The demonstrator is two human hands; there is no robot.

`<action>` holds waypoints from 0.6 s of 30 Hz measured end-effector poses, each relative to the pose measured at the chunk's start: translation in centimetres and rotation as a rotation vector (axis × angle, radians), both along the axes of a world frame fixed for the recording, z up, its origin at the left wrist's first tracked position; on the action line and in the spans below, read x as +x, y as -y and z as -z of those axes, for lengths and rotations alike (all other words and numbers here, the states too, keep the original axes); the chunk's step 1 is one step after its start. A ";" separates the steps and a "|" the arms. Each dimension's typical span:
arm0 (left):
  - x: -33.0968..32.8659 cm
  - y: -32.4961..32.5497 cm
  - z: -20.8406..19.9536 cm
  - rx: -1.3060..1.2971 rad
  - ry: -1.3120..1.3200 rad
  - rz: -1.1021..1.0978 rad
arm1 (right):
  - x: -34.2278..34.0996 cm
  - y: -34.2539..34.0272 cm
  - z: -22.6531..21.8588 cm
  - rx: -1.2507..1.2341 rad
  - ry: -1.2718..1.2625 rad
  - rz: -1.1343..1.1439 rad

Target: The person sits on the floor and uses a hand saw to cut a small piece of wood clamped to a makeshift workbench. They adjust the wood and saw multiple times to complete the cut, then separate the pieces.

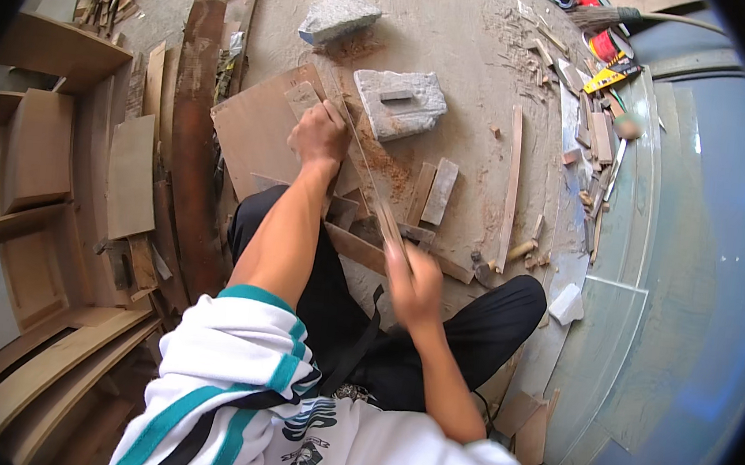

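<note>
My right hand [414, 287], smeared by motion, is wrapped round the handle of a handsaw seen nearly edge-on. The thin saw blade [362, 147] slants up and left, along the right side of a flat brown wooden board [254, 120]. My left hand [321, 137] is closed and presses down near the board's far right edge. A small piece of wood [301, 96] shows at its fingers, lying on the board. Reddish sawdust [392, 165] is scattered on the floor right of the blade. What props the board up is mostly hidden.
Two rough pale stone blocks [399, 102] [340, 17] lie ahead. Offcuts [440, 191] and a hammer [481, 267] sit near my knees. Wooden cabinet frames [39, 146] and long planks [195, 128] line the left. Glass sheets [611, 342], wood scraps and a yellow-handled saw [612, 76] are at right.
</note>
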State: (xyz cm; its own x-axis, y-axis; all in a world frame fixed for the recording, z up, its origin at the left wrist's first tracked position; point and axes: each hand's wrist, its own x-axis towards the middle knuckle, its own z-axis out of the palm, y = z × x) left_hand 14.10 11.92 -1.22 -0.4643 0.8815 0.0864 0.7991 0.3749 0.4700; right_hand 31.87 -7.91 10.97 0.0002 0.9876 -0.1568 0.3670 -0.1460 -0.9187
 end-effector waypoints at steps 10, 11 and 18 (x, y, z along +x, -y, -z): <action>1.1 0.4 0.6 0.005 0.024 0.034 | -2.6 -9.8 3.3 -0.138 -0.038 0.050; 0.8 0.3 1.0 0.016 0.019 0.038 | -3.1 -8.9 3.6 -0.072 0.030 0.032; 0.3 1.1 0.3 0.000 0.034 -0.019 | 3.4 8.1 -5.3 -0.157 0.041 -0.002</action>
